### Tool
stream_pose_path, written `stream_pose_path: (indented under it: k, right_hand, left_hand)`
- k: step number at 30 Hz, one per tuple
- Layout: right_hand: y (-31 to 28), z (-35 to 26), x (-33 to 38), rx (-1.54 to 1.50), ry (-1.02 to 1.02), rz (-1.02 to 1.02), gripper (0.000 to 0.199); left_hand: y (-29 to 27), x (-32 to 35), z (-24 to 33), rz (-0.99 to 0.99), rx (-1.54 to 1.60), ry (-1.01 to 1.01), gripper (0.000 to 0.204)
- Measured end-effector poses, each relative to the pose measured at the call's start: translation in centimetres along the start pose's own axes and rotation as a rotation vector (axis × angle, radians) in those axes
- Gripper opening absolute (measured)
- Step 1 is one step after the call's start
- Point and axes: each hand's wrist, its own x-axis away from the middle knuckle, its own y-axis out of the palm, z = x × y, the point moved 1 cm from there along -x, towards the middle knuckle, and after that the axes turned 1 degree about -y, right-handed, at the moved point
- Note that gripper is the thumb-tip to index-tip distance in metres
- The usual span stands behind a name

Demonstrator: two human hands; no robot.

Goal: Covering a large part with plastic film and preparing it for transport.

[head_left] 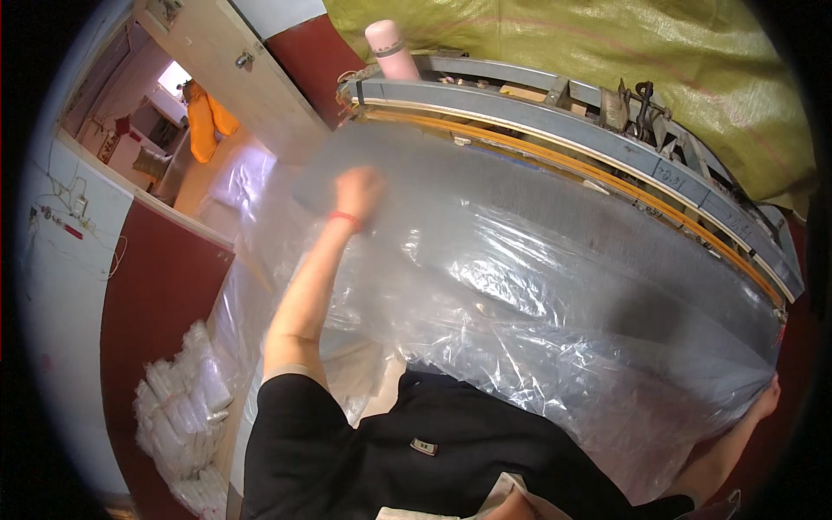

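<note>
Hands of one person spread a large sheet of clear, crinkled plastic film [537,286] over a long grey metal machine bed. The film covers most of the middle of the view, from the machine's far edge down to the person's black shirt [433,451] at the bottom.

The left hand [357,192], with a red band [345,217] at the wrist, is stretched far forward on a bare forearm and lies on the film near its upper left corner. It is blurred, so whether the fingers are flat on the plastic or pinching it cannot be told.

The right hand [768,397] sits at the far right edge, low in the view, closed around a gathered corner of the same film, which bunches into folds toward it.

Along the far side of the film runs a grey metal frame with a yellow strip [607,178] beneath it, curving from upper left to right. A pale pink bottle [390,50] stands at the frame's left end. Yellow-green woven sacking [607,43] hangs behind. On the floor at lower left lie stacked bundles of white plastic bags [178,416], beside a dark red and white wall with an open doorway.
</note>
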Motion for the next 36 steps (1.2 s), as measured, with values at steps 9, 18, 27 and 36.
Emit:
stream_pose_path:
  k: [9,18,27,36]
  right_hand:
    - [-5.7,1.4,1.2,-0.376,0.049,0.051,0.041]
    - [-8.1,0.3,3.2,-0.609,0.089,0.081,0.043]
    - [-9.8,-0.4,3.9,-0.601,0.110,0.120,0.047]
    - [-10.5,-1.7,4.3,-0.514,0.111,0.153,0.046]
  left_hand:
    - [0.0,-0.1,2.1,0.025,0.035,0.056,0.029]
    - [-0.2,-0.4,1.7,-0.199,-0.035,0.070,0.052]
    - [-1.6,-1.9,3.2,-0.156,-0.136,0.315,0.059]
    - [-2.0,-4.3,3.7,-0.656,-0.214,0.212,0.027]
